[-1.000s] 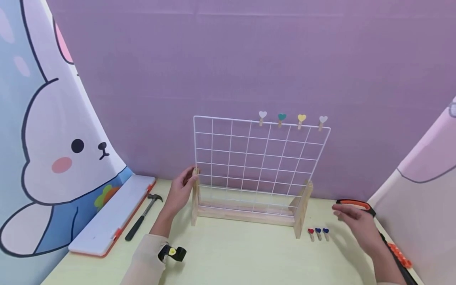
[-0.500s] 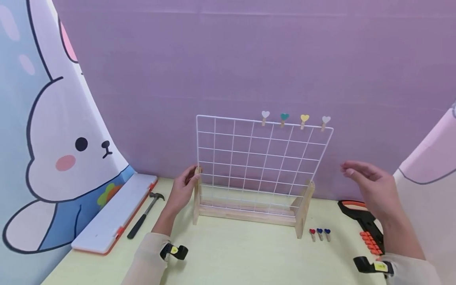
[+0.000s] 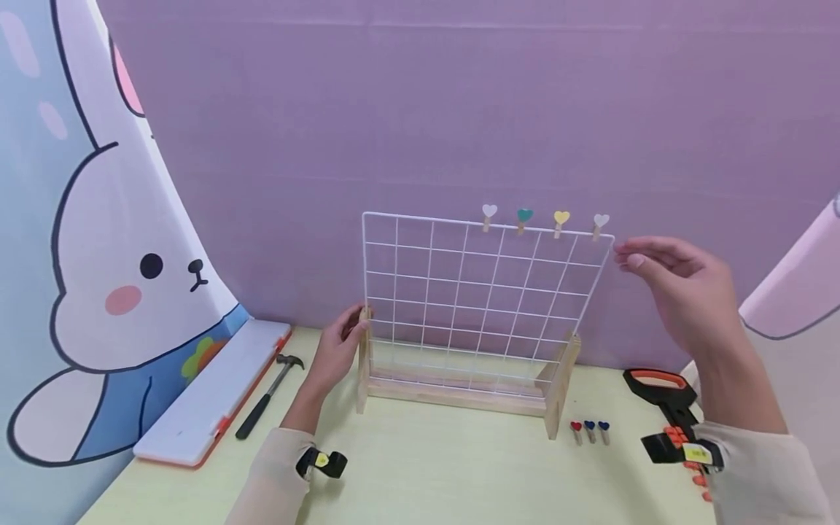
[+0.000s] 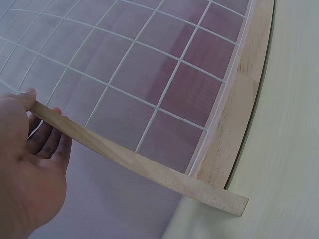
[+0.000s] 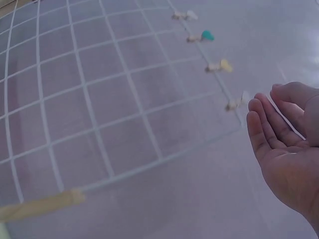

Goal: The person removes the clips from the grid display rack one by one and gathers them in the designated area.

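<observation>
Left hand [image 3: 336, 348] pinches the left post [image 3: 364, 372] of a wooden stand [image 3: 456, 399]; right hand [image 3: 692, 295] hovers, fingers [image 5: 256, 132] loosely extended.
It is just beside the upper right corner of the wire grid [image 3: 462, 281], which stands near the counter's [image 3: 446, 467] back edge; four heart clips [image 3: 524, 216] line its top, three small clips [image 3: 589, 425] lie toward the counter's right edge.

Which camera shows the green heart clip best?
The head view: the green heart clip shows whole and sharper there. The right wrist view shows it sideways and blurred; the left wrist view doesn't show it.
</observation>
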Demonstrator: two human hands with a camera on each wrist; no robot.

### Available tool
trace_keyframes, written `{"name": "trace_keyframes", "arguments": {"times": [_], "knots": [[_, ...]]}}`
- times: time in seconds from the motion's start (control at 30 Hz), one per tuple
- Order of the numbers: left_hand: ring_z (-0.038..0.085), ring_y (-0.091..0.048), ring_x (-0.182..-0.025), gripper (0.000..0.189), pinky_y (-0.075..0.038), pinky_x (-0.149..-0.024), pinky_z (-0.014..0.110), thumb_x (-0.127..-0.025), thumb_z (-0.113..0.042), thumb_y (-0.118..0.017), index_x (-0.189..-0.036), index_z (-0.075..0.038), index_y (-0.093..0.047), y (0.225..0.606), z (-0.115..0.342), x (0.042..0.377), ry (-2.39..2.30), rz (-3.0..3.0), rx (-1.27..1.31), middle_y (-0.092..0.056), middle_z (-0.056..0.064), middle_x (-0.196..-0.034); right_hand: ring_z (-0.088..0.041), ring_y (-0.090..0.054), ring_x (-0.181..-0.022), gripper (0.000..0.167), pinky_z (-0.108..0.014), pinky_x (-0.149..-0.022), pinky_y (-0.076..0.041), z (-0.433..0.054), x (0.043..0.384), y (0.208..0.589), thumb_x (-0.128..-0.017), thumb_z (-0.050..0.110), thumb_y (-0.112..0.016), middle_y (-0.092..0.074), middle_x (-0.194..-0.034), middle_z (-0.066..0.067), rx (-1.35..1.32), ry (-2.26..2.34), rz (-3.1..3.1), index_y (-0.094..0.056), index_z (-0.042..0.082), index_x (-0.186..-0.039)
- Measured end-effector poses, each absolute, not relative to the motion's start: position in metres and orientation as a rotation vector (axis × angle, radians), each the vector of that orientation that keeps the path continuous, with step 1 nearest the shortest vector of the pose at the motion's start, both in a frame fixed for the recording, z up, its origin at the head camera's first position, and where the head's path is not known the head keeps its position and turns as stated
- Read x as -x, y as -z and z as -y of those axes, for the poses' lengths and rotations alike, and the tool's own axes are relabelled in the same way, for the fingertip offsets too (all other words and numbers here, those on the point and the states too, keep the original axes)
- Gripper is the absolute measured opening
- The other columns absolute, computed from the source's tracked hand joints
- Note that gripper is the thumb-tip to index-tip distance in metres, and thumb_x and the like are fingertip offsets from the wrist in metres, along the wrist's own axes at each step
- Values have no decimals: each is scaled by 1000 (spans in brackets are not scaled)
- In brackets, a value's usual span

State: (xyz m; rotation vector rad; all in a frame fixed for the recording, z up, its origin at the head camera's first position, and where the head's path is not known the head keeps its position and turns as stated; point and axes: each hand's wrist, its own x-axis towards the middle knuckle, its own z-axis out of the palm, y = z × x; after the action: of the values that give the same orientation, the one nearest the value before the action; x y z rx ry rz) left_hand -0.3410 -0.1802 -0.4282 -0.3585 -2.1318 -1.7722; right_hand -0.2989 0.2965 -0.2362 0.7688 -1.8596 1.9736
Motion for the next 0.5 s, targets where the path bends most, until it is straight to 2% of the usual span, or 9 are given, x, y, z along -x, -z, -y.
{"name": "trace_keyframes", "arguments": {"times": [0.5], "knots": [[31, -55, -137, 46, -46, -100, 7, -108, -25, -55, -150, -5, -50, 427, 179, 339, 1771, 2125, 375, -60, 20, -146, -18, -74, -100, 30, -17, -98, -55, -259, 311, 190, -94, -2, -71, -78, -111, -10, -837, -1971, 1854, -67, -10, -122]]}}
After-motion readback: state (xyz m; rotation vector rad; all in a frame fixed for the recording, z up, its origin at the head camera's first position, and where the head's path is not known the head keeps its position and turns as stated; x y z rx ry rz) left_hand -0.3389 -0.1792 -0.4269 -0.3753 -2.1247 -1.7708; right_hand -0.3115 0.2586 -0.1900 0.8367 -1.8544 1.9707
